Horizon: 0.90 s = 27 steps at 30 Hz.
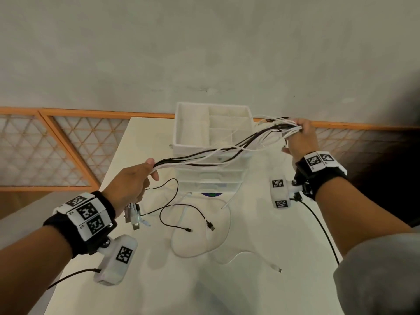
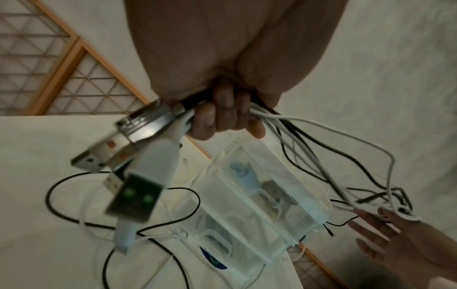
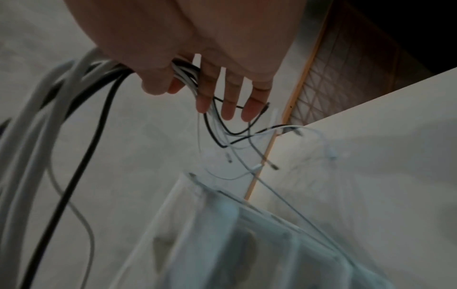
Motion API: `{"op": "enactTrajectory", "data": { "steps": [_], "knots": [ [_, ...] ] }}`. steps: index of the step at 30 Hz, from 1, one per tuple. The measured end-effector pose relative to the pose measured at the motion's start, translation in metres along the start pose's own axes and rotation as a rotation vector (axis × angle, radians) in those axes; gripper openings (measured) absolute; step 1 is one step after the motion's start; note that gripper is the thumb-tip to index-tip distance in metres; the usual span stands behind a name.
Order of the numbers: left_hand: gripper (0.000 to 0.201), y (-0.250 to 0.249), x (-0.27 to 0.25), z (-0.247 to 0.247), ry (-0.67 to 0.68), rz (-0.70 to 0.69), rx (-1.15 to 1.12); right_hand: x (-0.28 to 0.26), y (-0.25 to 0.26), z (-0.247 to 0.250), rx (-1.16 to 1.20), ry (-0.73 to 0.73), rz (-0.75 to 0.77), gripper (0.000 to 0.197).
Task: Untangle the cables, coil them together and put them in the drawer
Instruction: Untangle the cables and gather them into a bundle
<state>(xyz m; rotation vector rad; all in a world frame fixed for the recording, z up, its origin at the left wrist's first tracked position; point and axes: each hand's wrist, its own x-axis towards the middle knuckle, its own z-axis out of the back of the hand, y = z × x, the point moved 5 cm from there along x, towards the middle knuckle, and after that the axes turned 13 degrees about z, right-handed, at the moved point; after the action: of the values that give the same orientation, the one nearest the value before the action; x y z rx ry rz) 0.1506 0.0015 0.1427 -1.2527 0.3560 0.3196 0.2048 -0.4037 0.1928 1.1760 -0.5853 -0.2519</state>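
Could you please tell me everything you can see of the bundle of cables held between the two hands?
The cable bundle is a bunch of thin black and white cords stretched in the air above the drawer unit. The left hand grips one end, where USB plugs hang below the fist. The right hand pinches the other end between thumb and forefinger, and the loose tips fan out beyond the fingers. Some strands sag.

You have a white desk (image 1: 261,280) pushed against a pale plaster wall (image 1: 204,46), with orange-framed lattice panels (image 1: 45,146) running behind it on both sides of your view.
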Motion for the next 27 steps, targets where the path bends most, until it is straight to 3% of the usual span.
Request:
{"op": "enactTrajectory", "data": {
  "steps": [2, 6, 7, 9, 11, 13, 15, 16, 18, 20, 22, 25, 27],
  "knots": [
    [0.047, 0.003, 0.002, 0.0, -0.006, 0.004, 0.003, -0.011, -0.021, -0.002, -0.101, 0.112, -0.045, 0.022],
    [0.042, 0.011, 0.003, -0.005, -0.003, -0.011, -0.036, -0.051, -0.073, -0.005, -0.209, 0.425, -0.378, 0.069],
    [0.042, 0.011, 0.003, -0.009, 0.003, -0.027, -0.023, -0.058, -0.078, -0.005, -0.302, 0.454, -0.388, 0.075],
    [0.042, 0.008, 0.001, -0.02, -0.002, -0.08, 0.075, -0.063, -0.064, -0.006, -0.441, 0.417, -0.283, 0.075],
    [0.041, -0.002, -0.004, -0.037, 0.003, -0.156, 0.199, -0.077, -0.027, -0.022, -0.291, 0.465, -0.114, 0.07],
    [0.039, -0.019, -0.015, -0.055, 0.026, -0.231, 0.264, -0.109, 0.019, -0.048, -0.133, 0.698, 0.019, 0.067],
    [0.038, -0.04, -0.03, -0.07, 0.076, -0.317, 0.283, -0.142, 0.037, -0.072, -0.251, 0.915, 0.143, 0.063],
    [0.037, -0.05, -0.039, -0.076, 0.109, -0.357, 0.286, -0.153, 0.031, -0.08, -0.371, 0.955, 0.176, 0.054],
    [0.038, -0.064, -0.054, -0.079, 0.165, -0.408, 0.249, -0.161, 0.001, -0.08, -0.567, 0.955, 0.062, 0.03],
    [0.04, -0.07, -0.061, -0.07, 0.191, -0.397, 0.199, -0.152, -0.038, -0.06, -0.647, 0.939, -0.161, 0.023],
    [0.037, -0.059, -0.059, -0.059, 0.238, -0.343, 0.314, -0.127, -0.064, -0.032, -0.671, 0.801, -0.229, 0.017],
    [0.028, -0.011, -0.042, -0.056, 0.321, -0.259, 0.809, -0.098, -0.072, -0.001, -0.719, 0.417, 0.039, 0.008],
    [0.027, 0.031, -0.027, -0.061, 0.302, -0.168, 1.003, -0.109, -0.077, -0.006, -0.634, 0.41, 0.116, 0.02]
  ]
}}
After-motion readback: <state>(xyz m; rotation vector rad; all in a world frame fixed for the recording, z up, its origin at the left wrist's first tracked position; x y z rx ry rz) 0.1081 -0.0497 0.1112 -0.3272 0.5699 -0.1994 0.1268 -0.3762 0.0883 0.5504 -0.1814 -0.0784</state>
